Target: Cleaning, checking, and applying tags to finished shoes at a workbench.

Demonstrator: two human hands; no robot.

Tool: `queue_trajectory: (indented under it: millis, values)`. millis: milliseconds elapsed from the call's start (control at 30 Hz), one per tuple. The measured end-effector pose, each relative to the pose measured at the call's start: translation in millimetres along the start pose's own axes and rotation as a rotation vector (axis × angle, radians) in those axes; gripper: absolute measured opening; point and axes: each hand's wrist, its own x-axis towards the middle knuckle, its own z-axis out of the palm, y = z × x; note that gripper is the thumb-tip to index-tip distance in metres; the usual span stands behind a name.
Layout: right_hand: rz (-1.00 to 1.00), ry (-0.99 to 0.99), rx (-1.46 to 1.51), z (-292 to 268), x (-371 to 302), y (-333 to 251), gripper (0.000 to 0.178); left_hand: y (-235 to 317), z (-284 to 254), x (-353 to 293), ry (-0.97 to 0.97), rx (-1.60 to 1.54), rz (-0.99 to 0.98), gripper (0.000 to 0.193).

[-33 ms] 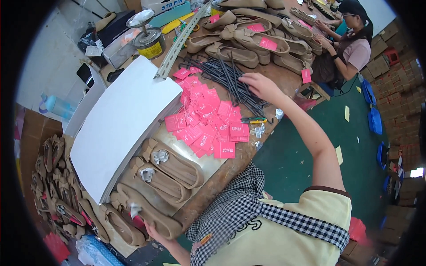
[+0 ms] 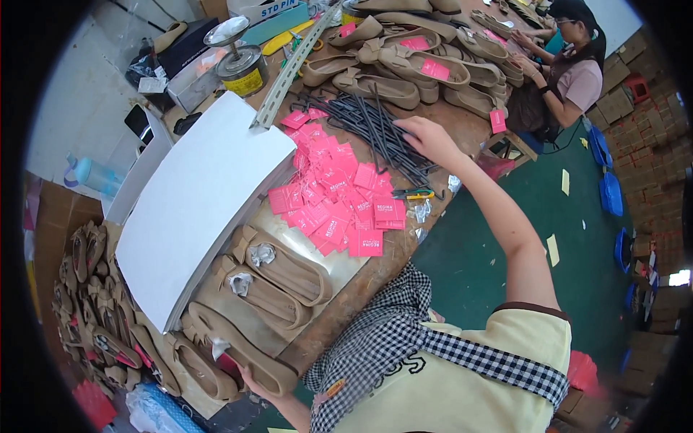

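Observation:
My left hand (image 2: 263,386) grips a beige flat shoe (image 2: 242,350) near its heel, at the bench's front left. White crumpled paper and a pink tag show at this shoe; most of the fingers are hidden beneath it. On the far side of the bench, my right hand (image 2: 432,141) reaches over a heap of thin black rods (image 2: 375,126), its fingers extended and touching or just above them. No rod can be seen lifted. Between the hands lie many loose pink tags (image 2: 336,191) and a pair of beige flats (image 2: 278,278) stuffed with crumpled paper.
A stack of white sheets (image 2: 206,195) stands left of the tags. Snips (image 2: 415,194) lie by the rods. More beige shoes (image 2: 426,65) are piled behind; others (image 2: 101,310) heap at far left. A metal can (image 2: 242,68) stands at the back. A co-worker (image 2: 577,79) sits far right.
My right hand has shifted very slightly over the black rods. My left hand still holds the shoe, which has barely moved.

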Motion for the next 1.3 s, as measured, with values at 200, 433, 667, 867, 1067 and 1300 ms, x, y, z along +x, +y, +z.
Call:
queue_trajectory:
  millis: [200,433,667,867,1067,1300]
  values:
    - [0.465,-0.180,-0.258,56.2,22.0,-20.0,0.042,-2.1,29.7,1.3,-0.157,-0.638,-0.235,0.068]
    - [0.591,-0.065,0.029,31.2,20.5,-5.1,0.028,19.2,46.2,19.6,0.017,-0.551,-0.152,0.083]
    - [0.415,-0.073,0.656,-14.5,23.6,-182.7,0.032,8.4,95.3,60.5,0.181,-0.257,-0.018,0.074]
    - [0.185,-0.494,0.924,-33.7,-8.9,-313.9,0.041,5.9,117.7,66.6,0.049,-0.238,-0.049,0.071]
    - [0.150,-0.590,0.941,-14.0,2.8,-328.6,0.034,7.0,107.2,57.2,0.051,-0.198,0.005,0.062]
    - [0.134,-0.555,0.943,-21.6,10.9,-345.0,0.030,5.3,103.7,53.8,0.105,-0.102,0.062,0.073]
